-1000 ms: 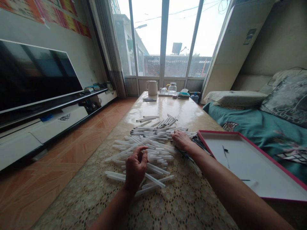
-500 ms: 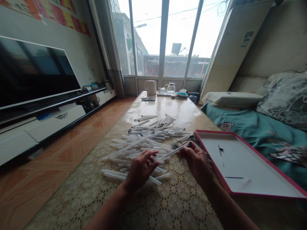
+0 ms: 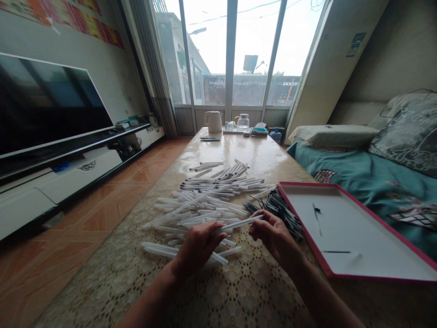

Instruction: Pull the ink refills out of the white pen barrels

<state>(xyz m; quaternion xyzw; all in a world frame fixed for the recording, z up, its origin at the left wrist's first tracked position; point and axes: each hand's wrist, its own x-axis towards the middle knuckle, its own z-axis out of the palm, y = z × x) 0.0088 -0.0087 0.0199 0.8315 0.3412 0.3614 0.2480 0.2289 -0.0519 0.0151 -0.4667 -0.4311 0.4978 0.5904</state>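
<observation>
Hands are sharing a single translucent white plastic pen tube [image 3: 239, 223] just above the lace-patterned beige tablecloth [image 3: 239, 291]. The left hand [image 3: 198, 246] is curling its fingers round the nearer end with the thumb on top. The right hand [image 3: 273, 234] is pinching the farther end between thumb and fingertips — whether something thin is also sitting in that pinch, I cannot tell. The tube is lying almost level between them, over the near edge of a loose heap of matching clear tubes [image 3: 191, 209].

Just beyond the right hand, a bundle of thin dark refill rods [image 3: 283, 209] is resting beside the left rim of a flat white tray with a pink-red border [image 3: 302, 228]. Farther up the table, a row of white pens with dark tips [image 3: 221, 184] is lying side by side.

Trouble, as I am judging it, is coming from the crowding. The tube is smooth and light, so a slack pinch could be letting it drop into the heap, where it would be hard to tell from the others. A wrist brushing sideways could be scattering the refill rods — or rolling nearby tubes off toward the table edge.
</observation>
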